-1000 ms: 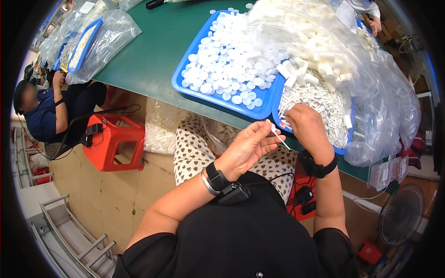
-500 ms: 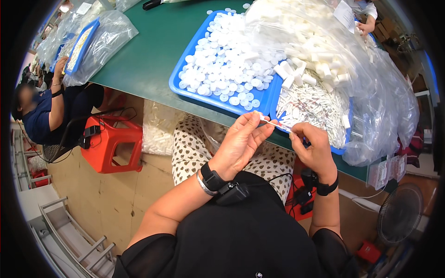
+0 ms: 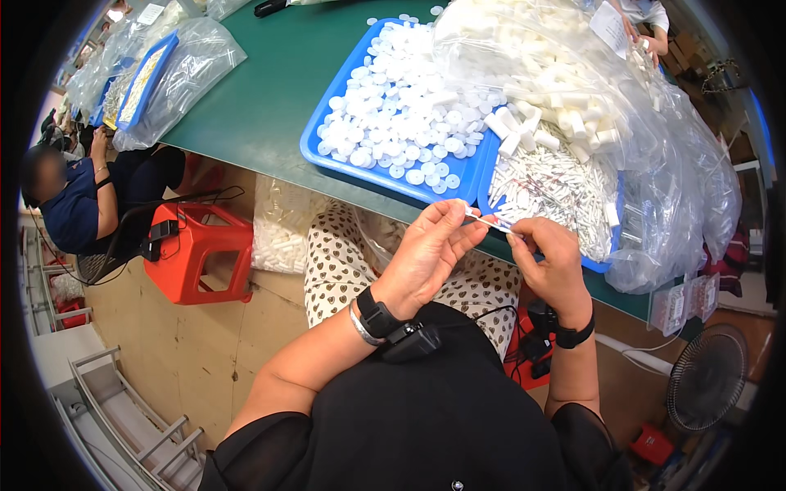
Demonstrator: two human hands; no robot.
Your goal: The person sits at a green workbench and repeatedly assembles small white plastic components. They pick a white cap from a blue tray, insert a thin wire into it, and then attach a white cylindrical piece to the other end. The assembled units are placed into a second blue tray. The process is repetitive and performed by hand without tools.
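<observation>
The fingers of the left hand [image 3: 427, 252] were pinched shut at the tips on one end of a thin white stick [image 3: 489, 222]. The opposite end was pinched between the thumb and forefinger of the right hand [image 3: 550, 254], with scarcely any gap left. Whether one piece or two abutting pieces were held could not be determined.

One second earlier, the right hand had been placed at the small white parts [image 3: 544, 180]; by this moment it had been brought to the stick, which was spanned between both hands. Over the last half second, little change was shown. The work was therefore judged to be at a two-handed stage.

The stick was held just before the near rims of two blue trays. Translucent discs [image 3: 409, 106] were piled in the left tray [image 3: 467, 176]; the small parts were contained in the right tray [image 3: 600, 266]. Both trays were supported by the green table [image 3: 262, 90].
</observation>
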